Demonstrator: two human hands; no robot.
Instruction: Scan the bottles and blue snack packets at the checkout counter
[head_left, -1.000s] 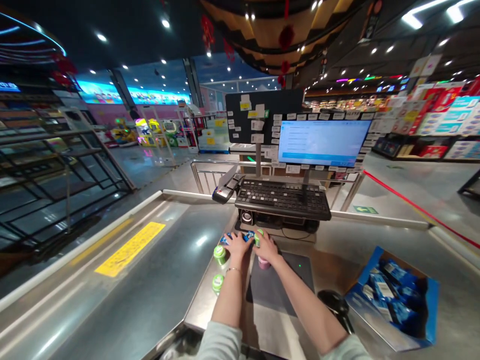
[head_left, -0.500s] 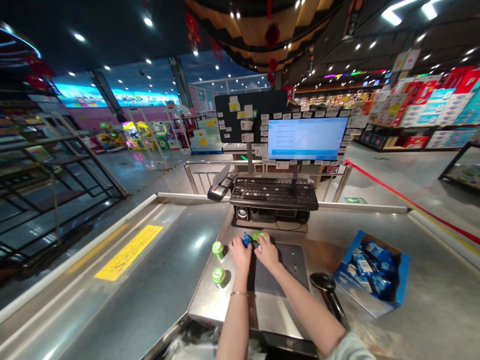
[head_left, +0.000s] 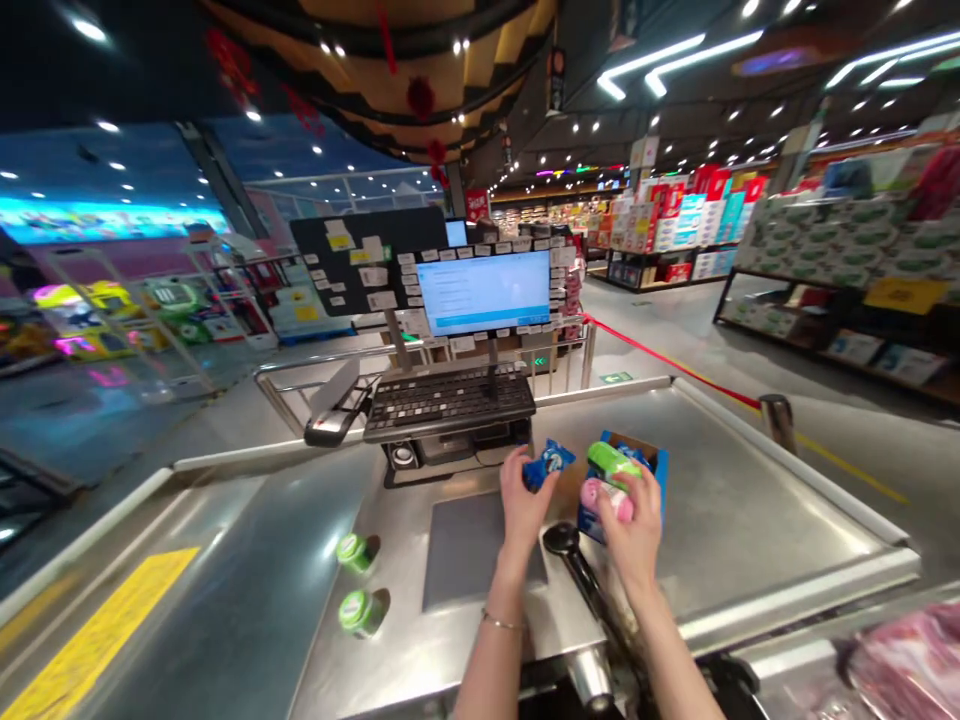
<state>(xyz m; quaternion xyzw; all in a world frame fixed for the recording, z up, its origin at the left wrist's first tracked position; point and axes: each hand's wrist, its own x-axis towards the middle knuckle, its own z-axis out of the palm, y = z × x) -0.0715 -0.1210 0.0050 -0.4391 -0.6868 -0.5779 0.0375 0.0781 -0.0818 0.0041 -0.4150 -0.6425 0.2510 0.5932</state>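
Note:
My left hand (head_left: 521,508) is closed on a small blue packet (head_left: 547,464), held up above the steel counter in front of the keyboard (head_left: 448,397). My right hand (head_left: 634,525) grips a pink bottle with a green cap (head_left: 609,480), tilted on its side, just in front of the blue cardboard box (head_left: 657,476). Two more green-capped bottles (head_left: 351,551) (head_left: 358,611) stand on the counter to the left of the dark scanner plate (head_left: 466,546).
A handheld scanner (head_left: 571,558) rests on its stand between my arms. A monitor (head_left: 484,292) edged with paper notes stands behind the keyboard. The steel checkout counter (head_left: 735,520) stretches right. A red barrier tape (head_left: 660,358) and store shelves lie beyond.
Both hands lifted from the counter and swung right toward the blue box, the left with the blue packet, the right with the pink bottle. The camera view turned right.

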